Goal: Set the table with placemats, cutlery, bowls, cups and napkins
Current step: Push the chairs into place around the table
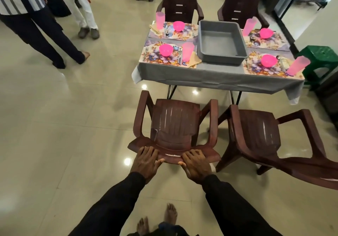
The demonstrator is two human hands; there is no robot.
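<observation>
- My left hand (146,160) and right hand (196,164) both grip the top rail of a brown chair (175,126), fingers curled over it. The chair stands short of the table (210,75).
- The table looks laid: four placemats (157,57), pink bowls (165,50), tall cups (187,51) and cutlery (180,54) around a grey tub (221,57). Napkins (195,60) show at the two settings on my left; on the right I cannot make them out.
- A hard shove could ram the chair into the table's legs and jolt the top. I judge the cups would tip first, chiefly the corner cup (297,65) near the right edge.
- The armrests could snag the hanging cloth (219,83) and drag the near placemats off.
- A skewed push could knock the second chair (259,135) just beside.
- My bare feet (157,221) stand right behind; a backward tug could catch toes.
</observation>
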